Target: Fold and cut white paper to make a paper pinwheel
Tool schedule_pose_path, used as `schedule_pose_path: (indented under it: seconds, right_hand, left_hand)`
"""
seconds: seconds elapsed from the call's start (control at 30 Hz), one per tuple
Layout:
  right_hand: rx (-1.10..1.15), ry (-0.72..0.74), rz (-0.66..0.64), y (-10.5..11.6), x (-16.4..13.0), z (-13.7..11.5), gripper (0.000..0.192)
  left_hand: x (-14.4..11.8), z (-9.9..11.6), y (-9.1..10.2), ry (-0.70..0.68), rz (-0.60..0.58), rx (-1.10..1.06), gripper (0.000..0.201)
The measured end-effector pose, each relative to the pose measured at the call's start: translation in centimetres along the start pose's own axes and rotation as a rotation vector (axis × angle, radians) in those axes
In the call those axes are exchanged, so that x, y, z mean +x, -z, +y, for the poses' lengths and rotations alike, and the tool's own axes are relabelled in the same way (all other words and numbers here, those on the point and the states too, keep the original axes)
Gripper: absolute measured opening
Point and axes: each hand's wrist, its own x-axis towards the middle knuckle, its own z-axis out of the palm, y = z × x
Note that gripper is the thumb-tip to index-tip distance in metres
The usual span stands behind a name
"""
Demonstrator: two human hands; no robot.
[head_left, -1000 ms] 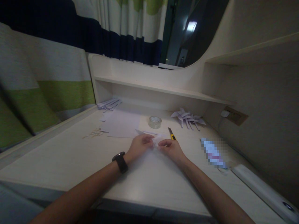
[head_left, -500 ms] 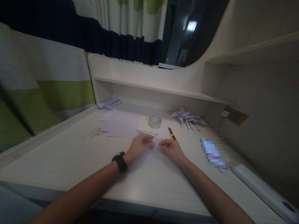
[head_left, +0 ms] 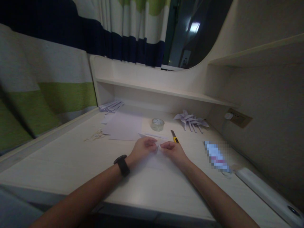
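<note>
Two hands work close together above the tabletop [head_left: 140, 190]: the left hand [head_left: 143, 148] and the right hand [head_left: 174, 152], each with thumb and fingers pinching one piece of white paper [head_left: 161, 140] between them, near the middle of the tabletop. One black watch [head_left: 122, 165] circles the left wrist. Just beyond the hands lies one thin white stick [head_left: 154, 136]; farther back stand one roll of clear tape [head_left: 157, 124] and, to the right, one yellow-and-black cutter [head_left: 174, 136]. One large pale sheet [head_left: 123, 125] lies at left; whether more lie under it cannot be told. One cluster of paper pinwheels [head_left: 188, 119] shows at least three sticks, the blades overlapping too much to count. One bundle of paper sticks [head_left: 111, 106] and some tangled pale strips [head_left: 96, 135] also defy counting. The fingers hide much of the held paper, and its folds blur. One object [head_left: 216, 155] at right is pixelated; one long white device [head_left: 263, 190] nears the frame's corner.
</note>
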Motion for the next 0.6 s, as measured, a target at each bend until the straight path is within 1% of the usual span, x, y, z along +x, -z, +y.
schedule_pose_path:
  seconds: [0.1, 0.3, 0.43, 0.6]
  right_hand:
    - [0.029, -0.015, 0.013, -0.11, -0.10, -0.17, 0.036]
    - [0.047, -0.026, 0.034, -0.15, 0.00, 0.06, 0.037]
    - [0.024, -0.021, 0.042, -0.17, 0.08, 0.28, 0.035]
    - [-0.030, 0.012, 0.044, -0.23, -0.04, -0.18, 0.032]
  left_hand:
    - [0.09, -0.18, 0.01, 0.006, -0.018, -0.040, 0.025]
    - [-0.03, -0.03, -0.10, 0.001, -0.006, -0.024, 0.026]
    - [-0.16, 0.06, -0.26, 0.016, -0.021, -0.063, 0.026]
    - [-0.21, 0.18, -0.22, 0.014, -0.035, -0.035, 0.027]
